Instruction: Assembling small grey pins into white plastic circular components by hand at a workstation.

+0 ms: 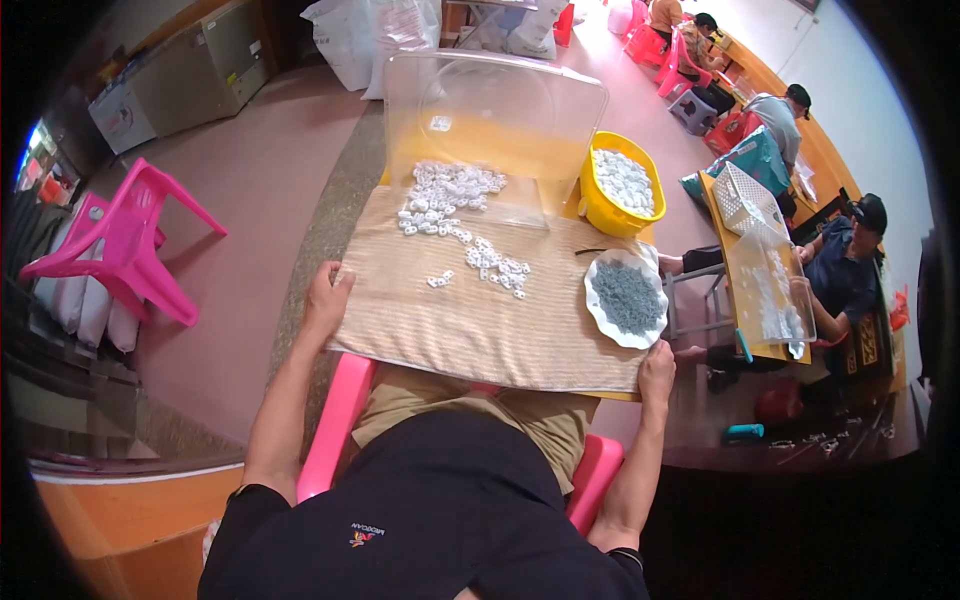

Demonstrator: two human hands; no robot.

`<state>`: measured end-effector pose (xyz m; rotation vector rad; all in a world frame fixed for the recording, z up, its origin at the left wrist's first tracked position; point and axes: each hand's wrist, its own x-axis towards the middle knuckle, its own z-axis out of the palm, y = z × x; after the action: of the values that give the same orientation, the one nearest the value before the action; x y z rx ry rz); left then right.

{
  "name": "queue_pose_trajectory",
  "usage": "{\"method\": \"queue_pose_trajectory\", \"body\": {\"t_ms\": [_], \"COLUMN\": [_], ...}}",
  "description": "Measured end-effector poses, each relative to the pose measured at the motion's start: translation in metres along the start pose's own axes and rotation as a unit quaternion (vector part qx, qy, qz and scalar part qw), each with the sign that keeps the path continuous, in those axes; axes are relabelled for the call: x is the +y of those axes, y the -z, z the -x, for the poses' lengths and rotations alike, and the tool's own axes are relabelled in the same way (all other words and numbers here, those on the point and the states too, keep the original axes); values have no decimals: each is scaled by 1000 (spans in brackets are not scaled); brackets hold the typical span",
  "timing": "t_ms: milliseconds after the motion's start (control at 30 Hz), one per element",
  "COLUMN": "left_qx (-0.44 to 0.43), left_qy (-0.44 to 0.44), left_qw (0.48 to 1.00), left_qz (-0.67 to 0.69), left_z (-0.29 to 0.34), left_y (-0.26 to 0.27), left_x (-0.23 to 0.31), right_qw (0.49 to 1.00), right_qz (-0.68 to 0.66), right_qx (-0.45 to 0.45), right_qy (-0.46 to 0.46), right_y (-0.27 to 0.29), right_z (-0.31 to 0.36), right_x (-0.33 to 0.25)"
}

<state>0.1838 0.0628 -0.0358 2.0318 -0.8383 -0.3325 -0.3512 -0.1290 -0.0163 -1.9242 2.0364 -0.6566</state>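
Note:
My left hand [327, 295] grips the left edge of a small table covered with a tan striped cloth [420, 340], its thumb on top. At the near right corner, my right hand [656, 372] is closed round the table's edge, just below a white scalloped plate [645, 336] heaped with small grey pieces [628, 297]. Small white plastic parts with holes [497, 268] lie loose on the cloth, and more are piled [450, 190] at a clear plastic bin [500, 110] tipped on its side at the far end. A yellow basin [600, 208] holds more white pieces [622, 180].
A thin dark strip [592, 251] lies above the plate. Left stands a pink plastic chair [130, 245] beside white sacks [93, 315]. On the right, a person [850, 265] sits at another table with white parts [780, 300] and a white basket [748, 198]. Other people sit farther back.

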Motion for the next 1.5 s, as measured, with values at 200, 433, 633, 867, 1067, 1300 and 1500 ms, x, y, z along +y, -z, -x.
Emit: {"method": "queue_pose_trajectory", "body": {"t_ms": [200,433,633,867,1067,1300,1500], "left_qx": [-45,-39,-57,-74,-60,-77,-143], "left_qy": [13,-14,-5,4,5,20,77], "left_qw": [999,999,998,997,998,996,960], "left_qz": [-12,24,16,1,30,45,230], "left_z": [-3,-13,-13,-19,-25,-22,-14], "left_y": [8,7,13,15,10,10,30], "left_x": [11,3,17,17,-7,-2,-8], "right_qw": [1000,999,999,1000,1000,1000,994], "right_qz": [9,0,4,3,13,5,-104], "right_qx": [-4,-5,-1,0,14,13,-31], "right_qy": [13,46,39,21,-6,-10,-15], "right_y": [4,7,10,13,18,18,19], "right_z": [6,16,24,33,42,43,36], "right_x": [-2,-3,-5,-7,-21,-14,14]}}
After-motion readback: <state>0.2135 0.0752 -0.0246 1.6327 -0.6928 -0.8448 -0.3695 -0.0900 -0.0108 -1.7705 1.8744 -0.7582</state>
